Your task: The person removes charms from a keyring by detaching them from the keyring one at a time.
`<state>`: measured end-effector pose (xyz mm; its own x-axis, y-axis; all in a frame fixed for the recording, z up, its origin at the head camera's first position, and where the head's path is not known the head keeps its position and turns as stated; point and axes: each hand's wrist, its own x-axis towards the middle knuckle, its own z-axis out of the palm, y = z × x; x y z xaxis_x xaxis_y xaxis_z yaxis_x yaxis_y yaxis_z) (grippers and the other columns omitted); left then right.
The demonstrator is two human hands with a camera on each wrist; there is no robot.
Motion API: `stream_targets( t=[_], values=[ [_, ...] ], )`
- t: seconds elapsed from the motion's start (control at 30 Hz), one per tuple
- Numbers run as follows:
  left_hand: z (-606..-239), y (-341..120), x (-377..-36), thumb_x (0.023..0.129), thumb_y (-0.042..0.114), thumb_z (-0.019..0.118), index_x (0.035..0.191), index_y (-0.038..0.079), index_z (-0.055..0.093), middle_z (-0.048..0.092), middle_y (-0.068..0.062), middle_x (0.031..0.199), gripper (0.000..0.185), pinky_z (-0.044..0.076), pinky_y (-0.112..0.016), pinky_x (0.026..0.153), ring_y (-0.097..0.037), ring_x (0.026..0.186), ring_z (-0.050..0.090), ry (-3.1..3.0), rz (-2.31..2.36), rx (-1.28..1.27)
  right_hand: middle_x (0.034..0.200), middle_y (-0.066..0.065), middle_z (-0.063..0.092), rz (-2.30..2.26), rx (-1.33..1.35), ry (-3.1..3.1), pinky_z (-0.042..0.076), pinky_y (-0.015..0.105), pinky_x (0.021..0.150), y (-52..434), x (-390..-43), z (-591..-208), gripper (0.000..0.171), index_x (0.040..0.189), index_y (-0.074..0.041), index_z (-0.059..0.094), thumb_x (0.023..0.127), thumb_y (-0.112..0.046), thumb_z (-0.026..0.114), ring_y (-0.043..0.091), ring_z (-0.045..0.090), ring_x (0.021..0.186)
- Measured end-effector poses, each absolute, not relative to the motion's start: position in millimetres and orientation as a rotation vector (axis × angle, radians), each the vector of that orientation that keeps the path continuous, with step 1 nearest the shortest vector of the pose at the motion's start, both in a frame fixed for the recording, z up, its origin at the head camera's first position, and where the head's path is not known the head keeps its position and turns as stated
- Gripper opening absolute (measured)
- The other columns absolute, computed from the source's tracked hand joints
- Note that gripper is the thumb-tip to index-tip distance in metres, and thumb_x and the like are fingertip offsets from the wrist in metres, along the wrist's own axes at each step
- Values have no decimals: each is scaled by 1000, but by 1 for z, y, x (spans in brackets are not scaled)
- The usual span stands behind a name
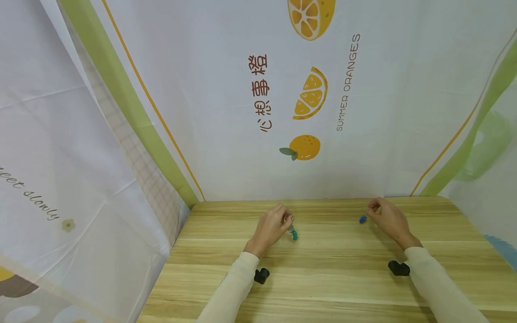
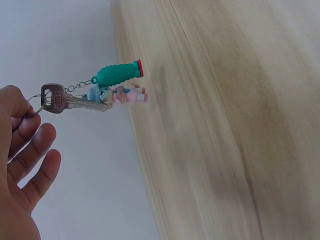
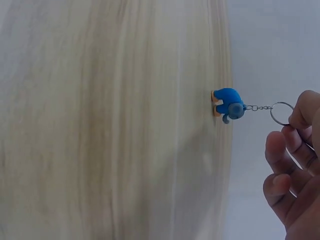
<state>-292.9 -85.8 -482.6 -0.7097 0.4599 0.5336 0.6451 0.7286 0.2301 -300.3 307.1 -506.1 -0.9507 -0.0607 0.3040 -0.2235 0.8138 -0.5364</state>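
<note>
Head view: we see a person in cream sleeves working over a wooden table (image 1: 323, 278) hemmed in by a white cloth backdrop (image 1: 226, 112) printed with oranges. The left hand (image 1: 271, 226) pinches the ring of a key bunch, its fingers curled round it, and the bunch hangs just below and to the right of the fingertips. From the left wrist camera we make out what is on that ring: a silver key (image 2: 67, 101), a green ribbed charm (image 2: 119, 74) with a red end on a short chain, and a small pastel figure (image 2: 127, 95) just behind the key. The remaining fingers (image 2: 37, 162) of that hand spread loosely beneath the ring.

Well apart to the right, the right hand (image 1: 388, 218) pinches a second ring between curled fingertips. From the right wrist camera we see the metal ring (image 3: 281, 113) at the fingertips, with a short chain running out to a blue figure keychain (image 3: 227, 103), which hangs to the left of the hand over the far edge of the table. We cannot tell whether either charm touches the wood. A black wrist camera mount (image 1: 261, 275) sits under each forearm.
</note>
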Motion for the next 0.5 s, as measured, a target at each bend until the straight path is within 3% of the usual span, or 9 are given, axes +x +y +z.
stream_targets(
  t=[0.5],
  values=[
    [-483,-86,-292,104,13,68,100,12,72,69,3,89,6,44,-11,59,-5,72,61,-2485,-577,-853,102,16,72,804,148,-2739,44,31,58,326,-296,-512,17,109,-3,67,103,-20,65,20,62,76]
  ],
)
